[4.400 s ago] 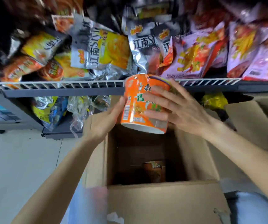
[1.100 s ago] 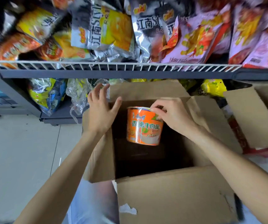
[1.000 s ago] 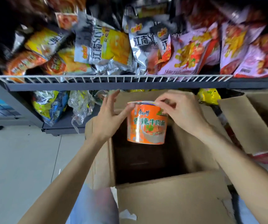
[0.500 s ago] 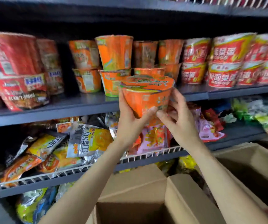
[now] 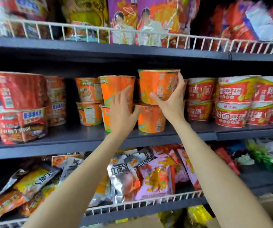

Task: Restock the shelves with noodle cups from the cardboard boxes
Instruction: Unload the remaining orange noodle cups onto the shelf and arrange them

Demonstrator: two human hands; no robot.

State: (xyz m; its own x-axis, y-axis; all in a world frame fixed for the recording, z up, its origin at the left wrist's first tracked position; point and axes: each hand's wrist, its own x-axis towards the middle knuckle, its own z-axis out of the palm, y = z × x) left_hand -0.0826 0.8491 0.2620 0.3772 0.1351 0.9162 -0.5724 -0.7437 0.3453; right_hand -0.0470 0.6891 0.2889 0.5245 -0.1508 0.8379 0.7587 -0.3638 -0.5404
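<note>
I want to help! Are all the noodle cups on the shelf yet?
Not quite. Orange cups already stand stacked on the shelf. The right hand is setting another orange cup on the stack, the left hand beside it. Boxes out of view, so what's left is unknown.

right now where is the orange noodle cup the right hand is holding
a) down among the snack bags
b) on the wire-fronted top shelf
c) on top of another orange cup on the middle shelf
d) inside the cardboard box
c: the right hand grips the orange noodle cup directly above a lower orange cup on the middle shelf.

Shop: stocked shelves [image 5: 89, 139] of noodle cups [image 5: 232, 99], snack packets [image 5: 150, 181]
</note>
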